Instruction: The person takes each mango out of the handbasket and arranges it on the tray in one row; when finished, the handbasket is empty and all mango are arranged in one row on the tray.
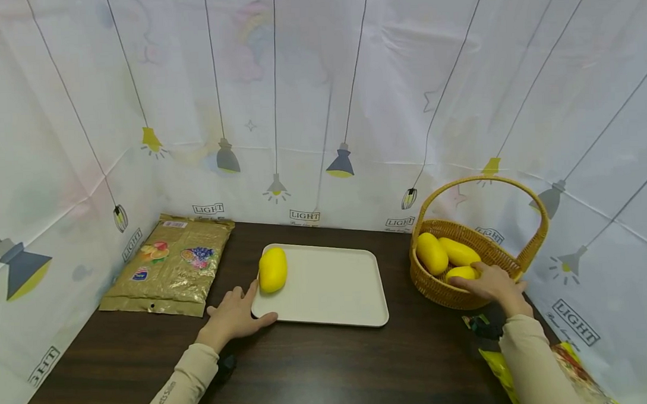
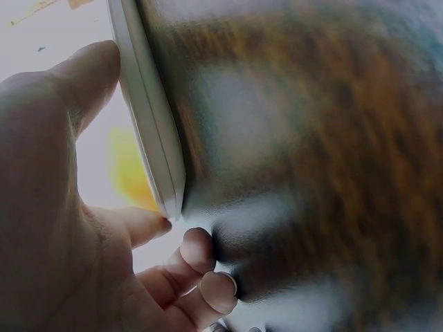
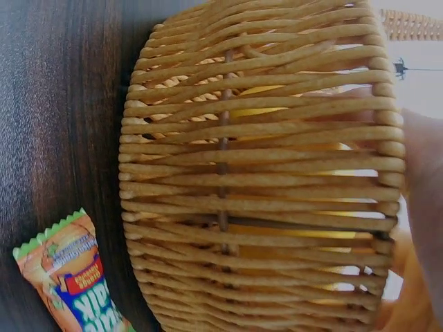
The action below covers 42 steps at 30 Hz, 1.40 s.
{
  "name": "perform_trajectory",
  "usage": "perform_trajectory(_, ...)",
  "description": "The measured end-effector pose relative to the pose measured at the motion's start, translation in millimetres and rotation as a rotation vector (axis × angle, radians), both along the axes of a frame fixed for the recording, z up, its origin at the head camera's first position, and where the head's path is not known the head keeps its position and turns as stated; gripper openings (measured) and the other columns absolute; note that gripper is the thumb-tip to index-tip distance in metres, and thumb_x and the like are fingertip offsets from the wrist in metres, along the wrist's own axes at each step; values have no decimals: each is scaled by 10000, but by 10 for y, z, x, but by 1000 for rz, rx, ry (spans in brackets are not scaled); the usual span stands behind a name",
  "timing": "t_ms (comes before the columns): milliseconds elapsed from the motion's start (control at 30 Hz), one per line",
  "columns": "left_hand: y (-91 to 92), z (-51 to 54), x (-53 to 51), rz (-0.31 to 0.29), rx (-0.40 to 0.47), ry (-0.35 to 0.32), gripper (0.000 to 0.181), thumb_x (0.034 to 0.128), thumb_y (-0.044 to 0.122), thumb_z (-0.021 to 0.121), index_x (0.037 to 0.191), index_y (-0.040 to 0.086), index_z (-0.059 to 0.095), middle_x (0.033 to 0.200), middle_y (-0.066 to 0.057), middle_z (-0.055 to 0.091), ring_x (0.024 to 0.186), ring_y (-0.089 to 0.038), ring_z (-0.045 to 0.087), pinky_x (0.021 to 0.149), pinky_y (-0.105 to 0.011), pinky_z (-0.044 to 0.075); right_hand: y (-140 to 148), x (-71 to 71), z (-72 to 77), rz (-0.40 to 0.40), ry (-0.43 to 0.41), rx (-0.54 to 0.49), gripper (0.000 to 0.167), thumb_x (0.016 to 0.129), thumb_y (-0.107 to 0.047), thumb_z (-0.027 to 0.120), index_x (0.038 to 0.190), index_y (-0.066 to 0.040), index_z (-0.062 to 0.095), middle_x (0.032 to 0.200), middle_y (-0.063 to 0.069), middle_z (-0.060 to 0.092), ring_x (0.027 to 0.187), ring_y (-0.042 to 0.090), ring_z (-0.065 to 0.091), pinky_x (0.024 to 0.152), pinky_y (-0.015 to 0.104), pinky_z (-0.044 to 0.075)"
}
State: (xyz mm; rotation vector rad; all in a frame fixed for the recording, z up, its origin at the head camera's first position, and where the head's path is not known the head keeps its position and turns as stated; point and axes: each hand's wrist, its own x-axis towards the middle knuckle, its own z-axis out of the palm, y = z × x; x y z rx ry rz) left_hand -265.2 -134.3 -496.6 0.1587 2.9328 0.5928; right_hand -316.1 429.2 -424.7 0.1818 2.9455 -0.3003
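A white tray point(image 1: 326, 285) lies on the table with one yellow mango point(image 1: 273, 270) at its left end. My left hand point(image 1: 233, 315) spans the tray's near left corner, thumb by the near edge and forefinger by the left edge. In the left wrist view its thumb point(image 2: 93, 72) touches the tray rim point(image 2: 154, 117). My right hand point(image 1: 494, 285) reaches over the rim of a wicker basket point(image 1: 444, 296) and holds a mango point(image 1: 463, 273) inside, thumb and fingers about it. Two more mangoes, one at the left point(image 1: 432, 254) and one behind point(image 1: 458, 252), lie there. The weave partly hides the right fingertips.
A gold fruit-printed bag point(image 1: 170, 267) lies at the back left. Next to the basket is a small orange-and-green packet point(image 3: 73, 273). A yellow bag point(image 1: 497, 371) lies partly under the right sleeve. The basket's tall handle point(image 1: 483, 178) arches above it; a printed curtain point(image 1: 320, 107) stands behind.
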Motion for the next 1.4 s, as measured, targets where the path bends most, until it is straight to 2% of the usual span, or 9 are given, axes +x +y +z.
perform_trajectory(467, 4, 1, -4, -4, 0, -8, 1022, 834, 746, 610, 1603, 159, 279, 1359, -243, 509, 1240, -430, 509, 912, -853, 317, -71, 174, 310, 20, 175, -12, 1089, 857, -817, 481, 1533, 24, 329, 1515, 413, 296, 1331, 597, 313, 850, 811, 183)
perform_trajectory(667, 1, 16, 13, -5, 8, -4, 1019, 836, 738, 616, 1603, 158, 278, 1345, -246, 515, 1231, -436, 513, 909, -857, 314, -193, 247, 413, 49, 226, -15, 1050, 870, -783, 510, 1520, 27, 356, 1515, 407, 306, 1336, 602, 319, 902, 857, 174)
perform_trajectory(767, 5, 22, 15, -7, 10, 2, 1020, 834, 732, 623, 1602, 154, 281, 1333, -242, 521, 1221, -434, 517, 905, -859, 314, -284, 300, 464, 82, 248, -30, 1020, 887, -743, 531, 1513, 44, 362, 1501, 407, 329, 1321, 592, 349, 967, 818, 257)
perform_trajectory(867, 10, 25, 14, -8, 9, 7, 1020, 834, 732, 625, 1602, 157, 280, 1318, -236, 527, 1211, -428, 519, 899, -856, 319, -378, 357, 502, 119, 277, -62, 983, 895, -699, 567, 1501, 53, 382, 1475, 401, 368, 1285, 559, 402, 961, 714, 380)
perform_trajectory(1067, 11, 21, 11, -8, 10, 8, 1022, 831, 732, 627, 1603, 161, 278, 1302, -232, 532, 1200, -420, 522, 894, -854, 321, -560, 403, 512, 174, 345, -90, 918, 896, -619, 627, 1471, 68, 429, 1435, 402, 409, 1246, 538, 448, 976, 670, 416)
perform_trajectory(1400, 9, 2, 3, -6, 4, 7, 1023, 831, 741, 620, 1602, 158, 283, 1318, -237, 524, 1206, -419, 520, 903, -855, 319, -780, 388, 419, 201, 358, -147, 909, 880, -619, 652, 1479, 28, 432, 1446, 342, 407, 1234, 496, 470, 981, 635, 441)
